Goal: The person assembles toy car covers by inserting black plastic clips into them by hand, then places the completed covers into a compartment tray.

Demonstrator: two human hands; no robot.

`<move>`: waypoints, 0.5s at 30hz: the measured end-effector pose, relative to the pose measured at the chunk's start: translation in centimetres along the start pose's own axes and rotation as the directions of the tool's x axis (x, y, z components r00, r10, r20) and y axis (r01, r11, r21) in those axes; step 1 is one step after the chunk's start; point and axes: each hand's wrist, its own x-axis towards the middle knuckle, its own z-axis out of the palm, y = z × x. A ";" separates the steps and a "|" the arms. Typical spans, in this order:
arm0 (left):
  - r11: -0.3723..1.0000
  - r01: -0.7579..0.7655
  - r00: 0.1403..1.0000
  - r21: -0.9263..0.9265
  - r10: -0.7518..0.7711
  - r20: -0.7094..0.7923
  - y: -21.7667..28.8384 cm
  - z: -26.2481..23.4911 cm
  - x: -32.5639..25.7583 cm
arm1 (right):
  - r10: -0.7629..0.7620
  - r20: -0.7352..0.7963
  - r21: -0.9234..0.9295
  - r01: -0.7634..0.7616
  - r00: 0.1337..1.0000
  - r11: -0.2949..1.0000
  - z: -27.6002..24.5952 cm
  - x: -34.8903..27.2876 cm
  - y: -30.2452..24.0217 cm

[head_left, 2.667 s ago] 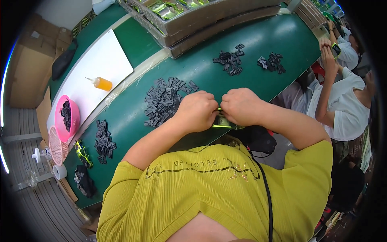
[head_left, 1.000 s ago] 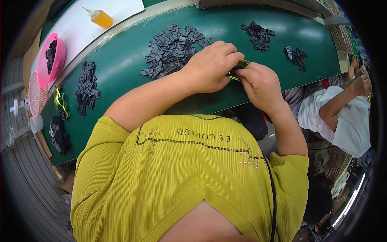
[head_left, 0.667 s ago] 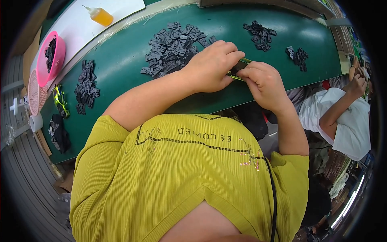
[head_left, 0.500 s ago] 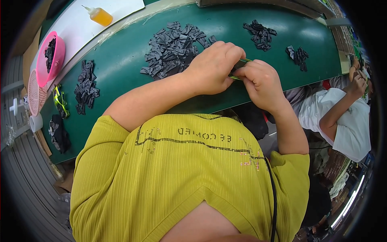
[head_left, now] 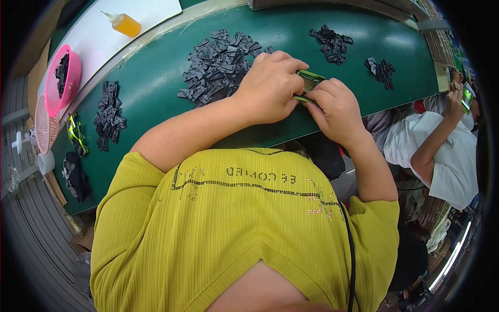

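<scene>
Both my hands hold a slim green-and-black frame (head_left: 311, 76), apparently glasses, just over the table's near edge. My left hand (head_left: 273, 86) is closed around its left end, with the fingertips partly hidden. From the other side, my right hand (head_left: 335, 110) pinches it between thumb and fingers. Two green-edged bars show in the gap between the hands; the rest lies behind my fingers. Beyond my left hand spreads a large heap of small flat black pieces (head_left: 215, 67). A second green-and-black frame, like glasses (head_left: 76, 134), lies at the table's left end.
Smaller piles of black pieces lie at the left (head_left: 109, 117), far right (head_left: 332, 44) and right (head_left: 382, 73). A pink basket (head_left: 75, 78) holds more. A bottle of orange liquid (head_left: 126, 25) lies on a white board (head_left: 156, 10). Another person in white (head_left: 442, 151) sits at the right.
The frame has turned between my hands, so more of its green edges shows. My right fingers have shifted along it. The person at the right now shows a green-edged thing in their hands.
</scene>
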 end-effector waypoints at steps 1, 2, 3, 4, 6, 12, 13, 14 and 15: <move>1.000 -0.001 1.000 0.001 0.001 0.000 -0.1 0.2 -0.1 | 0.000 -0.001 -0.001 0.000 1.000 1.000 0.1 0.1 -0.2; 0.999 -0.048 0.999 0.002 0.048 -0.011 -0.2 0.6 -0.2 | -0.006 -0.004 -0.018 0.006 1.000 1.000 0.1 0.3 -0.4; 0.995 -0.095 0.995 0.004 0.095 -0.022 -0.2 0.8 -0.2 | -0.013 -0.007 -0.035 0.012 1.000 0.999 0.1 0.4 -0.6; 0.995 -0.096 0.995 0.004 0.096 -0.023 -0.1 0.8 -0.2 | -0.013 -0.007 -0.036 0.012 1.000 0.999 0.1 0.4 -0.4; 0.997 -0.074 0.997 0.013 0.074 0.010 0.0 0.7 -0.1 | -0.016 -0.003 0.048 0.016 1.000 0.999 0.1 0.4 0.0; 0.988 0.008 0.998 -0.156 0.003 0.070 -0.7 0.0 -0.2 | 0.081 0.186 0.333 -0.141 0.979 0.932 -1.9 1.5 0.6; 0.988 0.005 0.998 -0.157 0.006 0.068 -0.8 0.0 -0.1 | 0.083 0.185 0.329 -0.141 0.979 0.934 -2.2 1.5 0.8; 0.987 -0.007 0.998 -0.158 0.018 0.066 -0.8 0.0 0.0 | 0.166 0.134 0.298 -0.200 0.977 0.933 -2.5 1.5 0.9; 0.987 -0.019 0.997 -0.159 0.029 0.065 -0.8 0.0 0.1 | 0.247 0.079 0.271 -0.259 0.966 0.927 -2.6 1.6 1.1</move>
